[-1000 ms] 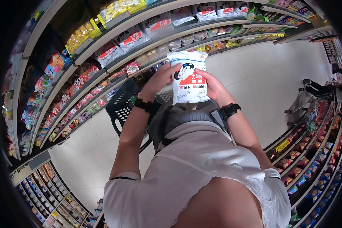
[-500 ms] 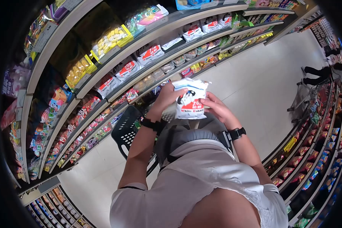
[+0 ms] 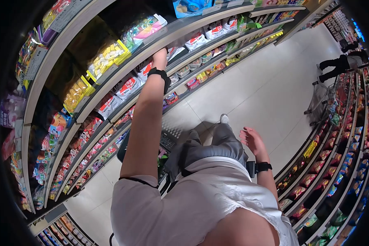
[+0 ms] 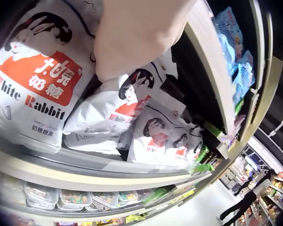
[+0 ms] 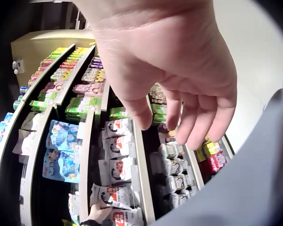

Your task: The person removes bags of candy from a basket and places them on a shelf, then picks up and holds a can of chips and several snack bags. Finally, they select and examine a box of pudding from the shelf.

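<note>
My left hand (image 3: pixel 160 59) reaches into the shelf row of White Rabbit candy bags. It grips the upper end of a tilted white, red and black candy bag (image 5: pixel 113 195); most of its fingers are hidden. In the left wrist view, that hand (image 4: pixel 137 37) covers the bag's top, and another upright White Rabbit bag (image 4: pixel 35 80) stands beside it. My right hand (image 3: pixel 253 141) hangs in the air near my hip, holding nothing. In the right wrist view, its fingers (image 5: pixel 193 122) are loosely bent.
Clear tubs (image 4: pixel 75 197) of sweets fill the shelf below. Yellow candy packs (image 3: pixel 108 59) sit on the shelf above. A dark perforated basket (image 3: pixel 168 140) stands by my legs. Farther right, a person (image 3: pixel 336 67) is beside a shopping cart (image 3: pixel 326 102) and another stocked shelf (image 3: pixel 311 180).
Both hands held a White Rabbit bag in front of me. My left hand has since moved forward into the shelf, and my right hand has let go and dropped back to the right.
</note>
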The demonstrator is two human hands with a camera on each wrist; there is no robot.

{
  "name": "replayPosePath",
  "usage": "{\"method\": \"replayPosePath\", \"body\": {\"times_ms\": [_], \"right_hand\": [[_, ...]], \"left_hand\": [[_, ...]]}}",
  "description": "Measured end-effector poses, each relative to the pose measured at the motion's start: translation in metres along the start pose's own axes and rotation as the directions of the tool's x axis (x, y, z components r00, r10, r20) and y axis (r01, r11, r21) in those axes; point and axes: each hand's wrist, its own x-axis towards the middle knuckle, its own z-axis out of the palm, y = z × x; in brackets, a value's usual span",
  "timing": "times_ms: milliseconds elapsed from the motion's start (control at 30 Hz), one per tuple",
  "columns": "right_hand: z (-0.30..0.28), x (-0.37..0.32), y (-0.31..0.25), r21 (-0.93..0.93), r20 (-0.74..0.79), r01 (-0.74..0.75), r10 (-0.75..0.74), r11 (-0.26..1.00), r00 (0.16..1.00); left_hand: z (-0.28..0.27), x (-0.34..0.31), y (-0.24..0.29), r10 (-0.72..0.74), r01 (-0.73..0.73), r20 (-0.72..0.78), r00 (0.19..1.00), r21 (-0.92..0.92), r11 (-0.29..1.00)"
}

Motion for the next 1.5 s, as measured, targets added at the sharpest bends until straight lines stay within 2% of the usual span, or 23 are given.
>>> {"method": "replayPosePath", "body": {"times_ms": [67,133,200,233,267,333,433,500,567,633,700,900,1067,1100,1133,1167,1200,1267,1367,1400,1433,1467,1500], "right_hand": [[-0.017,0.002,0.015,0.029,-0.052,-0.049,0.05,0.998,0.997],[-0.03,0.003,0.025,0.043,-0.066,-0.061,0.064,0.997,0.996],[-0.036,0.006,0.026,0.055,-0.075,-0.066,0.07,0.996,0.995],[-0.036,0.005,0.027,0.021,-0.094,-0.068,0.07,0.997,0.993],[-0.035,0.007,0.026,-0.018,-0.106,-0.071,0.069,0.997,0.992],[-0.034,0.012,0.028,-0.117,-0.1,-0.086,0.074,0.989,0.992],[-0.033,0.022,0.036,-0.188,-0.113,-0.13,0.11,0.973,0.987],[-0.034,0.027,0.038,-0.181,-0.093,-0.137,0.122,0.974,0.988],[-0.042,0.036,0.05,-0.114,-0.079,-0.171,0.163,0.979,0.984],[-0.058,0.055,0.064,-0.124,-0.036,-0.161,0.157,0.979,0.987],[-0.063,0.065,0.072,-0.131,0.013,-0.145,0.148,0.981,0.989],[-0.093,0.087,0.095,-0.588,-0.181,-0.242,0.167,0.771,0.969],[-0.071,0.069,0.056,-0.894,-0.061,-0.186,0.302,0.407,0.952],[-0.066,0.07,0.049,-0.922,-0.039,-0.159,0.325,0.352,0.945],[-0.06,0.068,0.044,-0.943,-0.02,-0.132,0.346,0.305,0.938],[-0.051,0.067,0.042,-0.958,-0.002,-0.106,0.366,0.266,0.931],[-0.048,0.076,0.045,-0.969,0.017,-0.079,0.382,0.233,0.924],[-0.045,0.098,0.053,-0.983,0.06,-0.017,0.407,0.183,0.911],[-0.045,0.14,0.065,-0.989,0.126,0.078,0.433,0.127,0.893],[-0.152,0.246,0.094,-0.988,0.145,0.107,0.441,0.112,0.886],[-0.095,0.195,0.06,-0.99,0.139,0.108,0.446,0.094,0.884],[-0.051,0.171,0.041,-0.901,0.433,0.42,0.327,0.112,0.84],[-0.017,0.17,0.036,-0.981,0.18,0.194,0.382,0.002,0.906]], "left_hand": [[0.0,0.034,-0.035,-0.124,0.131,0.083,0.989,-0.086,0.988],[-0.003,0.036,-0.033,-0.2,0.106,0.222,0.954,0.374,0.921],[0.013,0.057,-0.084,-0.043,0.004,0.208,0.977,0.187,0.982],[-0.011,0.018,-0.033,-0.045,0.006,0.206,0.978,0.186,0.982],[0.009,-0.012,0.034,-0.47,0.34,0.373,0.8,0.364,0.867],[0.017,0.045,-0.078,-0.378,0.244,0.283,0.882,0.411,0.878],[0.008,-0.034,0.01,-0.202,0.149,0.055,0.978,0.493,0.857],[-0.003,-0.066,-0.03,0.075,-0.107,0.082,0.994,0.51,0.853],[-0.042,-0.115,-0.04,-0.098,-0.036,0.386,0.917,0.326,0.945],[-0.09,-0.148,-0.07,-0.284,0.287,0.683,0.673,0.113,0.951],[-0.141,-0.178,-0.09,-0.457,0.324,0.723,0.519,0.328,0.887],[-0.321,-0.294,-0.191,-0.35,-0.037,0.414,0.84,0.689,0.724],[-0.471,-0.408,-0.205,-0.71,0.319,-0.071,0.701,0.921,0.223],[-0.494,-0.427,-0.191,-0.752,0.005,0.068,0.655,0.995,0.095],[-0.531,-0.466,-0.239,-0.734,0.298,-0.181,0.655,0.954,0.03],[-0.562,-0.497,-0.272,-0.768,0.38,-0.182,0.614,0.921,0.086],[-0.536,-0.487,-0.164,-0.892,0.474,-0.162,0.422,0.878,0.065],[-0.51,-0.485,-0.061,-0.904,0.608,-0.236,0.356,0.793,0.032],[-0.526,-0.507,-0.088,-0.879,0.563,-0.248,0.408,0.826,0.029],[-0.532,-0.513,-0.099,-0.866,0.532,-0.222,0.448,0.845,0.059],[-0.53,-0.512,-0.083,-0.898,0.623,-0.223,0.378,0.779,0.069],[-0.529,-0.511,-0.069,-0.927,0.706,-0.215,0.307,0.705,0.07],[-0.534,-0.517,-0.07,-0.949,0.752,-0.159,0.272,0.65,0.106]]}}
